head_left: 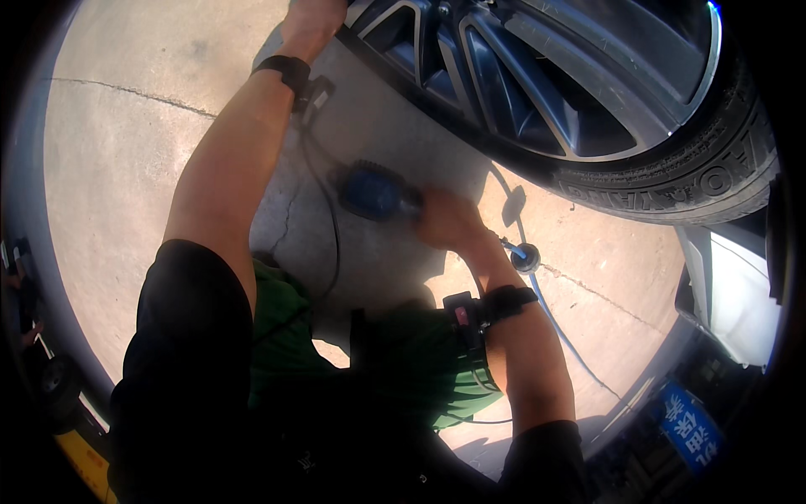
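Note:
My right hand (449, 223) is closed around the narrow end of a blue and black hand tool (369, 189), held low over the concrete. The tool is blurred and in shadow, so I cannot make out its exact kind. Just behind that hand runs a thin blue hose (546, 304) with a round black fitting (525, 259). My left hand (312, 23) reaches up to the top edge, beside the rim of a car wheel (546, 92). Its fingers are cut off by the frame. The wheel has dark, silver-edged spokes and a black tyre (672, 181).
Cracked concrete floor (126, 151) lies beneath my arms. A black cable (336, 244) hangs from the left wrist's strapped device (290, 71). A white panel (743, 294) stands behind the tyre. At the lower right is a blue sign (688, 424), and a yellow object (84, 466) sits at lower left.

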A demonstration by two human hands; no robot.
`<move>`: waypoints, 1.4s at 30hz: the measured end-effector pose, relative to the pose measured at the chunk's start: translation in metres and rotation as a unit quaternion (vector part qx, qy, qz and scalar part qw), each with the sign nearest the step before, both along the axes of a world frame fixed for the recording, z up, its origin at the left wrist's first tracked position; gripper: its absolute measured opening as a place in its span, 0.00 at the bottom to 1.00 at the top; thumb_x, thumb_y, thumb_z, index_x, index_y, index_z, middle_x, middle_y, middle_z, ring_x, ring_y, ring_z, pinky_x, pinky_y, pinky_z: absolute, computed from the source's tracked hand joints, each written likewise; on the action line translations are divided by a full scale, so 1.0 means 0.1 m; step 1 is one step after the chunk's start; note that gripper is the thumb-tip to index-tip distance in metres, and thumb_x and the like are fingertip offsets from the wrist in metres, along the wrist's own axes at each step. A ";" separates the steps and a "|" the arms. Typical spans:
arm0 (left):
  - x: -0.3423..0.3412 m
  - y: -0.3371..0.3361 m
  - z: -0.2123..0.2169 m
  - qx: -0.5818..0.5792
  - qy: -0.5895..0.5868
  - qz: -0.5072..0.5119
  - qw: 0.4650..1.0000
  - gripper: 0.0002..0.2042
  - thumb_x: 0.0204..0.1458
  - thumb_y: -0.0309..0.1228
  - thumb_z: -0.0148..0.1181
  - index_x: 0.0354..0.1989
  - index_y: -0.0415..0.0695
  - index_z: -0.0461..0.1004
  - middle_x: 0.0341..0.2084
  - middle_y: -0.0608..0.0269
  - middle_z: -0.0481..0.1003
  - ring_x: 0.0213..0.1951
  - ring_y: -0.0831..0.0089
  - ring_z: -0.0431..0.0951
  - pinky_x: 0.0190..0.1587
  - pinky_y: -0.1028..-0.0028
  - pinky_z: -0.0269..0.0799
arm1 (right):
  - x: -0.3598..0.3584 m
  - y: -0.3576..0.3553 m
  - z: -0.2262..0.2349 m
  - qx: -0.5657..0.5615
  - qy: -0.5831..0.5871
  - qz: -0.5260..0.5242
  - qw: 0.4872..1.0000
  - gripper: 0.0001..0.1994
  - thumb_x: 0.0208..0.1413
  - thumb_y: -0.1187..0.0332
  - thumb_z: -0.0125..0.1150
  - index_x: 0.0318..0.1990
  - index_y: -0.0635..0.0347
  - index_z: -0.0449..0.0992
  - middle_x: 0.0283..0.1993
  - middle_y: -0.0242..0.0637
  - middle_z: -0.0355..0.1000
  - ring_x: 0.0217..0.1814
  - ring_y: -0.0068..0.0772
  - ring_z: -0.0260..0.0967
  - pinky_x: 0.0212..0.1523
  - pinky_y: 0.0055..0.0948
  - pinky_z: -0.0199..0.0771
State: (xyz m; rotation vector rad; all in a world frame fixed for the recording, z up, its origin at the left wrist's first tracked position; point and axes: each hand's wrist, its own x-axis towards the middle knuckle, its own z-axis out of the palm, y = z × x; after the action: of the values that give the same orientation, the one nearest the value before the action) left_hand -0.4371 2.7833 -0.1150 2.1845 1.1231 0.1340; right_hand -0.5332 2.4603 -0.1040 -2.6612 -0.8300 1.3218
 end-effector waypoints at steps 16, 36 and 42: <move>0.01 -0.08 0.07 -0.020 -0.004 0.017 1.000 0.23 0.62 0.42 0.43 0.42 0.34 0.79 0.42 0.36 0.78 0.50 0.41 0.77 0.53 0.55 0.72 | 0.02 0.09 0.09 -0.047 -0.027 0.052 0.997 0.16 0.50 0.65 0.52 0.41 0.60 0.82 0.46 0.46 0.79 0.52 0.47 0.77 0.54 0.41 0.74; 0.10 0.26 -0.50 0.140 -0.017 -0.161 0.977 0.23 0.64 0.42 0.34 0.47 0.41 0.76 0.45 0.37 0.77 0.50 0.39 0.74 0.53 0.52 0.70 | 0.01 0.11 0.11 -0.053 -0.022 0.043 0.997 0.16 0.50 0.65 0.53 0.42 0.61 0.81 0.47 0.47 0.79 0.53 0.47 0.76 0.55 0.41 0.73; 0.09 0.28 -0.56 0.290 0.017 -0.263 0.920 0.12 0.58 0.29 0.46 0.40 0.38 0.76 0.40 0.40 0.78 0.44 0.42 0.78 0.45 0.53 0.76 | 0.04 0.13 0.12 -0.071 -0.004 0.061 0.996 0.16 0.51 0.65 0.53 0.43 0.61 0.81 0.47 0.46 0.79 0.53 0.47 0.77 0.55 0.41 0.74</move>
State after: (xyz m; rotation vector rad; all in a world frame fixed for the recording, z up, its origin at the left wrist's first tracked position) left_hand -0.4285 2.8117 -0.1706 2.9490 0.5007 0.2095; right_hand -0.5291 2.4728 -0.0917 -2.7648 -0.9469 1.4501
